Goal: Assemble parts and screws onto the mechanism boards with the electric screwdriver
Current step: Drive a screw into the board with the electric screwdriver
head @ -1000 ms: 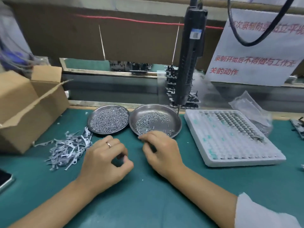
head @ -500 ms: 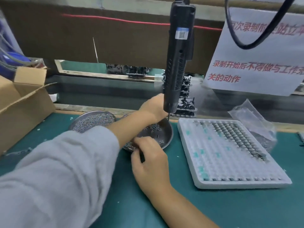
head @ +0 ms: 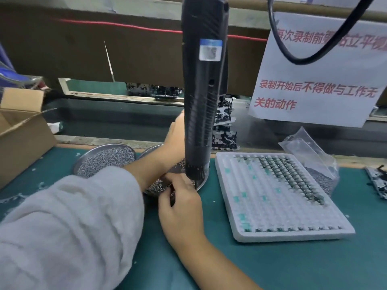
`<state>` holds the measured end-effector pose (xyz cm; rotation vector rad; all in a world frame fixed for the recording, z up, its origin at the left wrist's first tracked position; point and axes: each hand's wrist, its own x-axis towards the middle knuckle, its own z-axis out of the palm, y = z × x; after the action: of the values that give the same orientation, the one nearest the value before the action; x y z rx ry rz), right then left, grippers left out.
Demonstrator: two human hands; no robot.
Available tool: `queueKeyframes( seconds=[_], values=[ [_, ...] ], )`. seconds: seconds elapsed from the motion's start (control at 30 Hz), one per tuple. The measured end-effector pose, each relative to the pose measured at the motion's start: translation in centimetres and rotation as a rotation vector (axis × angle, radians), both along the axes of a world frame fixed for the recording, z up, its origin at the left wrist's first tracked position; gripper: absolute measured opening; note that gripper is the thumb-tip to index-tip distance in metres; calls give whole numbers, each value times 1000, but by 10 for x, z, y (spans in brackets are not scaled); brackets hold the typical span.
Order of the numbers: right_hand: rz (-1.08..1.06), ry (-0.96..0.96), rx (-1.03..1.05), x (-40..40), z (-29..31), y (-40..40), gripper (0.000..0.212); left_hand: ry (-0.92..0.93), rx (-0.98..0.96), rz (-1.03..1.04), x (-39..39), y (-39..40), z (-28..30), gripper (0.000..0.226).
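Note:
The black electric screwdriver (head: pixel 203 91) hangs upright, its bit over the right steel dish (head: pixel 150 151) of small screws (head: pixel 157 186). My left hand (head: pixel 173 135) reaches across that dish toward the stack of dark mechanism boards (head: pixel 225 130) behind the bench edge. Its fingers are hidden behind the screwdriver. My right hand (head: pixel 180 201) sits at the dish's near rim, fingertips pinched together in the screws. A second dish (head: pixel 104 158) of screws stands to the left.
A white foam tray (head: pixel 240 206) with rows of small dark parts lies right of the dishes. Behind it is a clear plastic bag (head: pixel 310 155). An open cardboard box (head: pixel 21 139) stands at left, a paper sign (head: pixel 314 80) hangs at back right, and another board (head: pixel 377 181) lies at the right edge.
My left hand left the mat and reached forward over the right dish to the board stack. My right hand stayed at the dish rim. The view moved closer to the screwdriver.

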<state>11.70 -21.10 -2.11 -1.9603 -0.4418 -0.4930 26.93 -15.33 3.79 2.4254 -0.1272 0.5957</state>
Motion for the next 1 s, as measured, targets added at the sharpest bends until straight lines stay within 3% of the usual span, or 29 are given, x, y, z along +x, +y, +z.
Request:
queueKeyframes(
  seconds=[0.1,0.23,0.37,0.47,0.6,0.67,0.77,0.87,0.93,1.0],
  values=[
    [17,-33,7,-1,0,-1,31,-166,-107,-3,-49,28,15,20],
    [29,-49,67,-2,2,-3,31,-304,31,-10,-124,71,27,41],
    [-22,18,261,-3,5,-1,37,-329,166,67,-204,103,13,45],
    [-47,51,435,-1,5,-4,46,-399,387,17,-248,116,-9,46],
    [0,4,454,-4,3,-5,42,-465,465,-117,-278,126,-41,42],
    [52,-72,373,-8,3,-6,35,-450,483,-152,-279,126,-51,43],
    [193,-244,92,-18,4,-10,18,-400,512,-204,-271,131,-53,49],
    [405,-344,-258,-32,2,-16,33,-387,521,-226,-260,145,-52,56],
    [461,-427,-531,-39,-1,-17,53,-373,440,-80,-250,156,-46,52],
    [452,-446,-680,-40,-2,-16,57,-337,421,175,-239,166,-44,42]
  ],
)
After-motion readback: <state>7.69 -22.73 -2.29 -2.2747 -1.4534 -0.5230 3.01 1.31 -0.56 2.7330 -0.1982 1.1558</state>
